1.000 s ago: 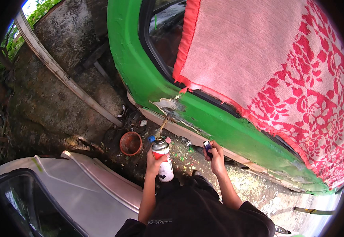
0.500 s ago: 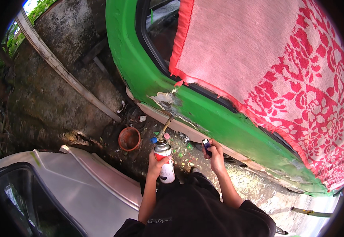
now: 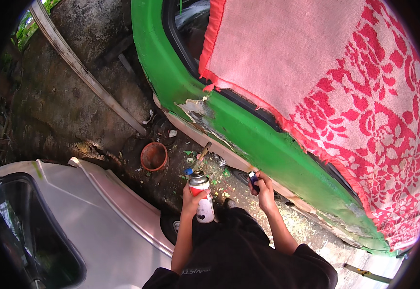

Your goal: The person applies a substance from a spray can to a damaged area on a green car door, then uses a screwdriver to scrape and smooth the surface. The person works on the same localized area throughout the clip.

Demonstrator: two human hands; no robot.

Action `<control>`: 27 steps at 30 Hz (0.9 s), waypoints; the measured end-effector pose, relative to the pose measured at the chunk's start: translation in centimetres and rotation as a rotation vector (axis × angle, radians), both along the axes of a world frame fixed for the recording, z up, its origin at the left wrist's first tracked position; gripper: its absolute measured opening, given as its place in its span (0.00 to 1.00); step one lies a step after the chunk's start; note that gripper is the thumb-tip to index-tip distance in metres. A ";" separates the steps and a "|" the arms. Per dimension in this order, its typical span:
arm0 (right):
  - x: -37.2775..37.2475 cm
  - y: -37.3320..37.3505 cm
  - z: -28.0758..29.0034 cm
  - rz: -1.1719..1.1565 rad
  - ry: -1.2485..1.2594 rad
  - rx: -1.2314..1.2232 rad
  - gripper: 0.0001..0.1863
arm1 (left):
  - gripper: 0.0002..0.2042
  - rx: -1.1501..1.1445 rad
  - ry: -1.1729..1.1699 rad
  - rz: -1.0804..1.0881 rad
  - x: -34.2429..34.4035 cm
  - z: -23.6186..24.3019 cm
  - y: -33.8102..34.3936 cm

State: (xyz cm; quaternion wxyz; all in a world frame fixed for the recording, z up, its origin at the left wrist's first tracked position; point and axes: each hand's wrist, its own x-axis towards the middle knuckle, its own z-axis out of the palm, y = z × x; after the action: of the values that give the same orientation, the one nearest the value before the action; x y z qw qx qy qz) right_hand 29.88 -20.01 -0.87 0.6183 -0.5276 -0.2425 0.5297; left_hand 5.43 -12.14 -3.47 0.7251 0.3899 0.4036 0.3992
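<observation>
My left hand [image 3: 190,199] is wrapped round a white and red gas canister [image 3: 204,207] held upright. A blow torch head [image 3: 202,158] with a blue knob and a brass-coloured nozzle is fitted on top, its nozzle pointing up and away. No flame shows at its tip. In my right hand [image 3: 265,191] is a small dark lighter [image 3: 253,179] with a metal top, the fingers closed on it. Beyond both hands is a green car body [image 3: 248,137], with a patch of peeled paint [image 3: 198,111] baring grey underneath near the corner of the window.
A pink and red floral towel [image 3: 287,62] drapes over the car window. A silver car [image 3: 89,212] stands close on my left. On the ground are a terracotta pot [image 3: 154,156] and scattered paint chips. A long pale strip [image 3: 89,77] leans against the stained wall.
The view has shifted slightly, so more of the silver car shows. Both hands keep hold of the torch canister and the lighter, in nearly the same places.
</observation>
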 end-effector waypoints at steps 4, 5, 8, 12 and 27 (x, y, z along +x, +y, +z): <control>0.0 -0.2 0.5 0.017 0.026 0.007 0.05 | 0.21 0.040 0.029 0.026 -0.3 -1.2 -0.7; -0.1 -0.3 0.7 0.023 0.033 0.004 0.05 | 0.21 0.045 0.040 0.029 -0.4 -1.1 -0.8; -0.3 0.0 0.6 0.055 0.005 -0.005 0.06 | 0.22 0.001 -0.013 0.053 -0.4 1.0 -1.7; -1.8 0.3 0.7 0.114 0.011 0.016 0.06 | 0.24 0.195 0.137 0.125 -2.0 1.3 -2.8; -15.5 2.2 5.2 0.249 -0.803 0.042 0.23 | 0.34 0.611 1.270 0.418 -6.6 4.1 -6.8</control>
State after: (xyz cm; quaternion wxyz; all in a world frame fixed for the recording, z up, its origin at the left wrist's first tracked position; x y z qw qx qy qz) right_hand 14.37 -17.78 4.30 0.4167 -0.6460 -0.5368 0.3477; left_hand -1.19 -18.93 0.59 0.1194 0.6456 0.6826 0.3210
